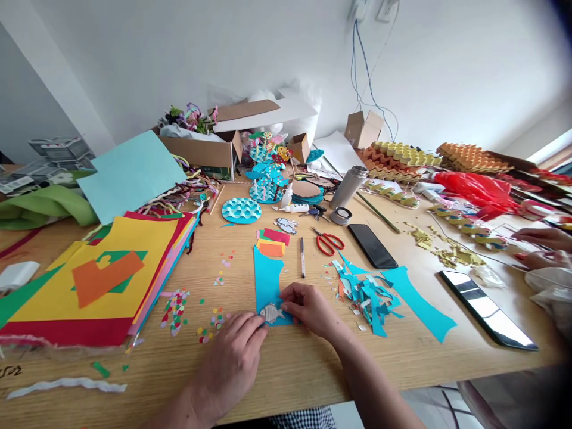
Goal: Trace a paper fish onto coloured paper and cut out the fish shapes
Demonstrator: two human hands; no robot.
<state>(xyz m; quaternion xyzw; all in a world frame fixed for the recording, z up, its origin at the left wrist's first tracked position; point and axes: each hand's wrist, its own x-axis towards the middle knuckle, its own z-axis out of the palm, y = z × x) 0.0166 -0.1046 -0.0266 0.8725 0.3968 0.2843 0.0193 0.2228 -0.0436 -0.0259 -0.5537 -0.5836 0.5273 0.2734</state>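
A small grey-and-white striped paper fish [270,313] lies on the lower end of a blue paper piece [267,274] with a curved right edge. My right hand [313,311] pinches the fish at its tail with thumb and forefinger. Flat against the table, my left hand [239,345] has its fingers stretched out, and its fingertips touch the blue paper's left edge beside the fish's head. Beyond the paper are a pen [302,257], red-handled scissors [328,243] and another fish cutout [286,225].
Stacked coloured paper [152,256] lies at left, with scattered paper dots [176,310] beside it. Blue scraps [370,295], a black phone [373,245] and a second phone [487,307] lie at right. Behind stands a metal flask [350,187]. Another person's hand [543,238] is at far right.
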